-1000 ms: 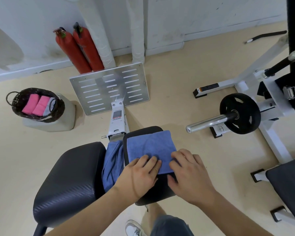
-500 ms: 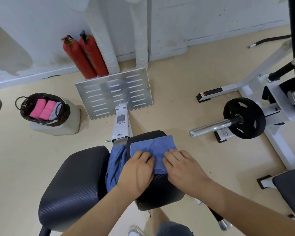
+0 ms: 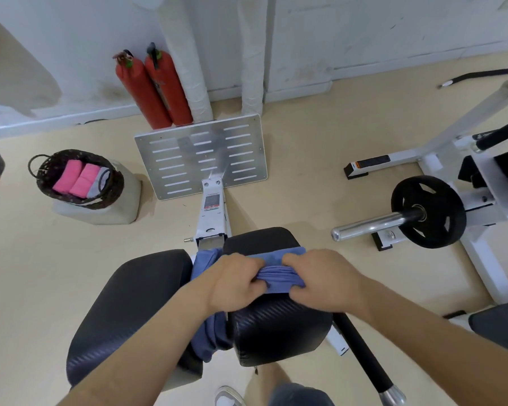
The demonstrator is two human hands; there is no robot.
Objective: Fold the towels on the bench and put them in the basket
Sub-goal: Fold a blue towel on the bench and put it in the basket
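Observation:
A blue towel (image 3: 277, 276) lies bunched and rolled on the right black bench pad (image 3: 279, 323). My left hand (image 3: 232, 281) grips its left end and my right hand (image 3: 324, 278) grips its right end, fingers curled over the roll. A second blue towel (image 3: 208, 332) hangs in the gap between the right pad and the left pad (image 3: 129, 306). The dark woven basket (image 3: 106, 189) stands on a pale block at the far left and holds two pink folded towels (image 3: 75, 178) and a grey one.
Two red fire extinguishers (image 3: 151, 89) lean on the wall behind a slotted metal footplate (image 3: 203, 156). A barbell sleeve with a black weight plate (image 3: 428, 212) and a white machine frame (image 3: 481, 244) stand at the right. A black handle bar (image 3: 364, 356) runs below the right pad.
The flat folded towel has been gathered into a tight roll toward me. Both hands went from pressing flat on it to gripping its ends. The view has shifted closer to the bench.

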